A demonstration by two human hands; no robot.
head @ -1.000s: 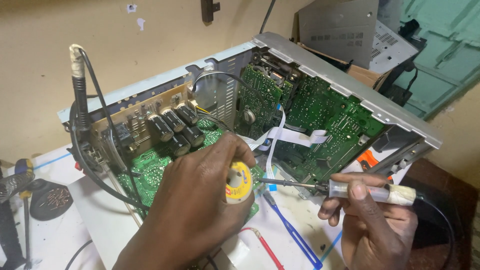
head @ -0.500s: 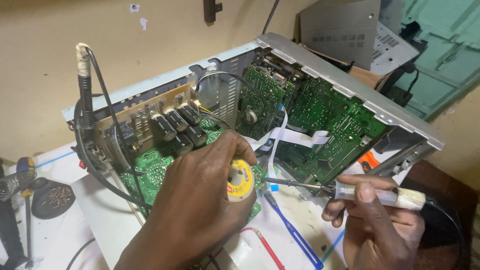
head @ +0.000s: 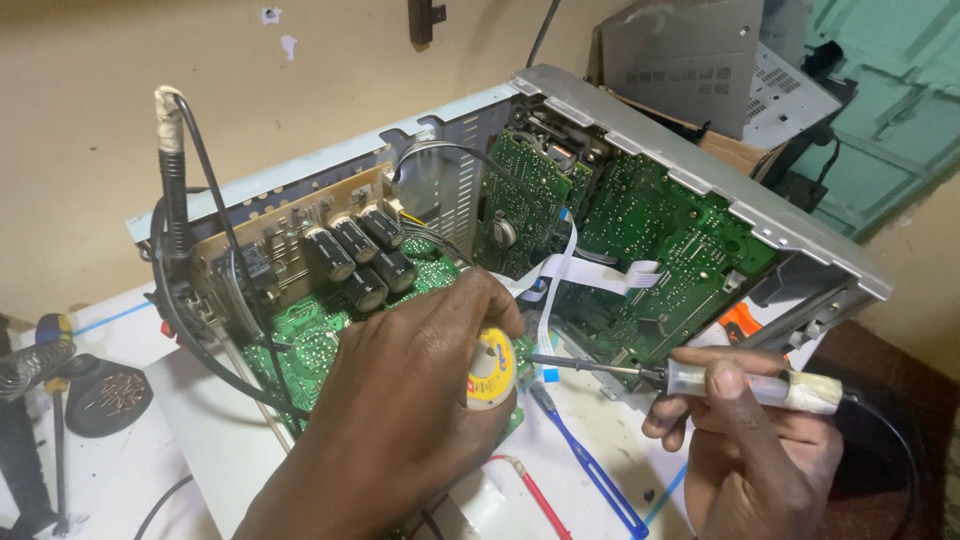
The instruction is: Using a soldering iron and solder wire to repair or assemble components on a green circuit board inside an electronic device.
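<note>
Right hand [head: 745,440] gripping soldering iron [head: 690,378], lying approx. level, tip pointing left, left hand [head: 420,400] pinching yellow solder reel [head: 492,368]

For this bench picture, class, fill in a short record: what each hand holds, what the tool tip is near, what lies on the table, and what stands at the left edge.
left hand: holds a small round yellow tin, grip closed around it
right hand: holds a soldering iron by its pale handle
iron tip: points left, close beside the tin
opened device: metal chassis tilted up, green circuit boards and black capacitors exposed
on table: blue-handled tool, red-handled tool
left edge: coiled iron stand
</note>
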